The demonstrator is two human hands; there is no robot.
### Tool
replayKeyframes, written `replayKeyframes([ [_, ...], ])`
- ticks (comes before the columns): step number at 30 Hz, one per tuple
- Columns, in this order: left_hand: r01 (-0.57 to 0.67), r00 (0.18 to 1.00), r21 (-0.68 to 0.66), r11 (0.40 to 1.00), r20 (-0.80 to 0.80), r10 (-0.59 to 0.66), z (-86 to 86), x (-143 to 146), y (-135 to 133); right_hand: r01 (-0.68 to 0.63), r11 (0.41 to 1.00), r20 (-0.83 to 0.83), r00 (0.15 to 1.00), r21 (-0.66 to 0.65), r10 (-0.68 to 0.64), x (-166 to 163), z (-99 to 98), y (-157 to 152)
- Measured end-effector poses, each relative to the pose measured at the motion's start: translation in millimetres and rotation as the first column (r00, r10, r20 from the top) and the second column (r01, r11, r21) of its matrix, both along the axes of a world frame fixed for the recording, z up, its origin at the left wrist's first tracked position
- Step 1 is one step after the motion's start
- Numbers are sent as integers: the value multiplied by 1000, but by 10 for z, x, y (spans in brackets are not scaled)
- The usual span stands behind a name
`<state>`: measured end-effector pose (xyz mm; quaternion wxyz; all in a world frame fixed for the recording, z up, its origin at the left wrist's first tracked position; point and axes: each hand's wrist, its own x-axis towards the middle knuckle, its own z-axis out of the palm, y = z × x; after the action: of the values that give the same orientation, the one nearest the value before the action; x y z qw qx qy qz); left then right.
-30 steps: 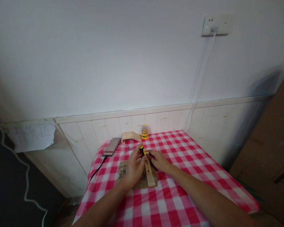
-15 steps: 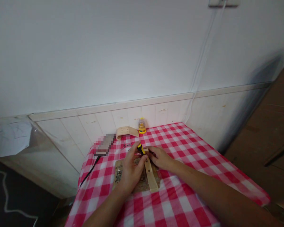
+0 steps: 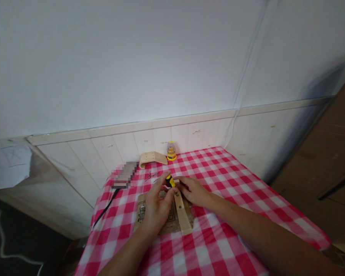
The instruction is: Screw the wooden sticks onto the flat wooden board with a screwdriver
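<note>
My left hand (image 3: 158,199) is closed around the handle of a yellow and black screwdriver (image 3: 170,181), tilted with its lower end at a hole in a pale wooden piece (image 3: 182,214). At the far end of that piece, my right hand (image 3: 193,190) has its fingers curled against the wood, gripping it. Under the wood lies a brown printed paper or plastic packet (image 3: 142,211), partly covered by my left hand. The screwdriver's tip is too small to make out.
Toward the wall stand a bent wooden panel with holes (image 3: 153,158) and a clear jar with yellow lid and base (image 3: 171,151). Small metal screws (image 3: 151,175) lie nearer. A blurred-out flat object (image 3: 125,175) with a black strap rests at left on the checkered tablecloth (image 3: 218,184).
The view has shifted slightly. The screwdriver's handle has turned in my left hand, showing more yellow now. My right hand stays at the wooden piece.
</note>
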<state>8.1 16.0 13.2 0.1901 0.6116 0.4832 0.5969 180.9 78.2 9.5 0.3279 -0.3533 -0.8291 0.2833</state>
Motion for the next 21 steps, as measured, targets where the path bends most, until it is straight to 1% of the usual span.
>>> replayKeyframes([
  [4,0,1000,6,1000,-17,0,4,-6,-8,12,1000,11,1000,9,-13,-2,-9,6],
  [13,58,998,-75,995,30,-55,-8,-10,-35,17,1000,9,1000,-1,-17,-1,-7,-4],
  [18,72,997,-72,995,40,-70,-26,-22,-31,10,1000,11,1000,10,-10,0,-9,-1],
  [21,57,998,-65,996,12,-57,-9,-21,-38,3,1000,0,1000,20,-3,4,-27,10],
])
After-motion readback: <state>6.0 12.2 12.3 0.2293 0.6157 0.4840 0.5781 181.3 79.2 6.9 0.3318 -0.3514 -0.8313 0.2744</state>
